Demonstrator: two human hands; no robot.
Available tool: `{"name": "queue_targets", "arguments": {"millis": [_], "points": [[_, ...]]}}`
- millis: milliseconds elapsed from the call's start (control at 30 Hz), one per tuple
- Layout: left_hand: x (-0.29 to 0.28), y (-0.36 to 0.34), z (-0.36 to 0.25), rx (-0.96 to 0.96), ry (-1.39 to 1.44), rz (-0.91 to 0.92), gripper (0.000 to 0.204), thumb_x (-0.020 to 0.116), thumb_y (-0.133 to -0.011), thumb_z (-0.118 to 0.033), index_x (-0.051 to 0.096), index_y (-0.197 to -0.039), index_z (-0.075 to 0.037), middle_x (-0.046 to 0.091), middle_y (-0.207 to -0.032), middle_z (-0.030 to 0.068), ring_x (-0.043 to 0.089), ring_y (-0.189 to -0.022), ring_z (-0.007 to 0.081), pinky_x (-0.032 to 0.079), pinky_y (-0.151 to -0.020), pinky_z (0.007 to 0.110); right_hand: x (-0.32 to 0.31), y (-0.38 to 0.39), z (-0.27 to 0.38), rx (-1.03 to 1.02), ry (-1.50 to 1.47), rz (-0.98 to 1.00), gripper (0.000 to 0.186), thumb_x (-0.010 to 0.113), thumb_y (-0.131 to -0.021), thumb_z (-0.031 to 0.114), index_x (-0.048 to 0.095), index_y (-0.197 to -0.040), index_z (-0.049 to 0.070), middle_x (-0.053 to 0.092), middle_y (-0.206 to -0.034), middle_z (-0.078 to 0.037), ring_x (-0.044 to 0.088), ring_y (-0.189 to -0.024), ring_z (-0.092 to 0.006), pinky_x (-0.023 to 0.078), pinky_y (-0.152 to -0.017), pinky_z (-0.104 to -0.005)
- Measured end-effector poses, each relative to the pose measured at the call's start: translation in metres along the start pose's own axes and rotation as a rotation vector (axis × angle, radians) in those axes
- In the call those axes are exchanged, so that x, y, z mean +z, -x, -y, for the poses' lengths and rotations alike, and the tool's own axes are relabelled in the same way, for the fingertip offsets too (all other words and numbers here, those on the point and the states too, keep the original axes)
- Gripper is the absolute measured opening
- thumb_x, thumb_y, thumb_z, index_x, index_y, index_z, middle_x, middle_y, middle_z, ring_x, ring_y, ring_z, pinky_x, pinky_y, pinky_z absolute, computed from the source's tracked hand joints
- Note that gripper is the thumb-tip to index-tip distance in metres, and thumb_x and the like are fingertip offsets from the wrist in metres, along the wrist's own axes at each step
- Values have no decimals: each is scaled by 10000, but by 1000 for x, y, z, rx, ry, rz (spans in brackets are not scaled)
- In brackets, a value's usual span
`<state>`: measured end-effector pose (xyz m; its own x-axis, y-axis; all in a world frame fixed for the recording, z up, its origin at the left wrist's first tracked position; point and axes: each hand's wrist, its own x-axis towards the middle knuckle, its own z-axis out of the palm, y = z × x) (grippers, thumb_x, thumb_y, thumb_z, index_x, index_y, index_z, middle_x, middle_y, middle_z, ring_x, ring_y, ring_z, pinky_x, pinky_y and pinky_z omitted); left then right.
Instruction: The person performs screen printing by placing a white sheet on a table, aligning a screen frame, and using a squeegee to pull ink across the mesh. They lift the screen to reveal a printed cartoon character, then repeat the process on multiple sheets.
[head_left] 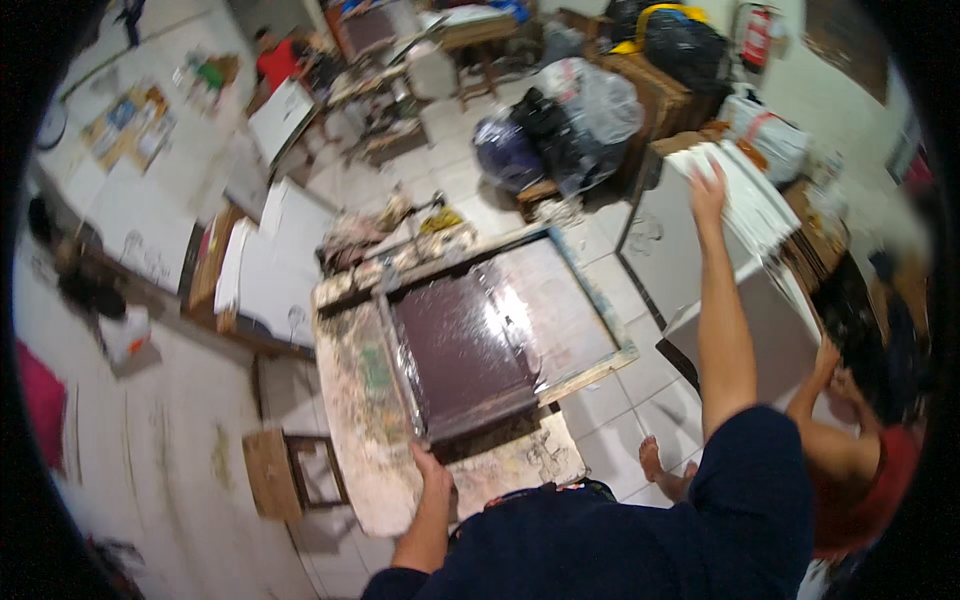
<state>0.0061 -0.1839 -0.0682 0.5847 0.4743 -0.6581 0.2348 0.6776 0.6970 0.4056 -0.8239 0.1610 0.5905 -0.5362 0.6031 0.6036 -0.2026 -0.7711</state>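
Note:
A screen-printing frame (pixel 590 374) with a wooden rim lies tilted over a paint-stained table (pixel 540 452). Dark brown ink (pixel 455 350) covers the left part of its mesh; the right part is pale and shiny. My left hand (pixel 434 478) is closed at the frame's near left corner, its fingertips partly hidden. Stretched far out to the right, my right hand (pixel 708 190) touches a stack of white sheets (pixel 745 205) with its fingers apart. Below that stack, a large grey-white sheet (pixel 750 325) stands slanted beside my right forearm.
At the right, another person in red (pixel 855 490) has hands by the slanted sheet. Rags (pixel 365 240) lie behind the frame. Plastic bags (pixel 560 130) sit on the floor beyond. More white sheets (pixel 285 255) stand at the left, above a wooden stool (pixel 270 480). Someone sits far back (pixel 280 65).

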Motion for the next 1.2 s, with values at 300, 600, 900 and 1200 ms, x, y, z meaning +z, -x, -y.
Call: {"name": "queue_targets", "arguments": {"millis": [300, 600, 900, 1200], "points": [[0, 4, -3, -97, -169, -282, 969, 442, -988, -770, 277, -1646, -78, 378, -1629, 196, 389, -1465, 347, 237, -1233, 484, -142, 607, -18, 1806, 739, 558, 656, 550, -999, 620, 663, -1188, 1, 698, -995, -144, 667, -787, -281, 548, -646, -417], [8, 22, -16, 0, -210, -218, 753, 429, -1024, -720, 552, -1464, -121, 693, -1231, 82, 623, -1129, 250, 457, -1015, 395, -92, 690, -32, 2204, -463, 416, 511, 626, -1017, 414, 694, -1284, -16, 763, -1190, -157, 747, -1053, -301, 595, -925, -522], [7, 25, -23, -30, -188, -307, 669, 455, -1003, -748, 625, -1292, -169, 647, -972, -7, 552, -869, 127, 421, -854, 337, -61, 556, -43, 1569, -289, -723, 230, 516, -976, 327, 642, -1023, 140, 727, -1035, -56, 627, -892, -213, 454, -808, -364], [29, 48, -27, -26, -183, -227, 1074, 471, -936, -829, 293, -1605, -7, 508, -1105, -21, 275, -746, 92, 342, -1001, 283, -138, 326, 18, 1270, -74, -601, 493, 613, -978, 548, 579, -1213, 116, 688, -1046, -95, 580, -745, -173, 494, -681, -429]]}}
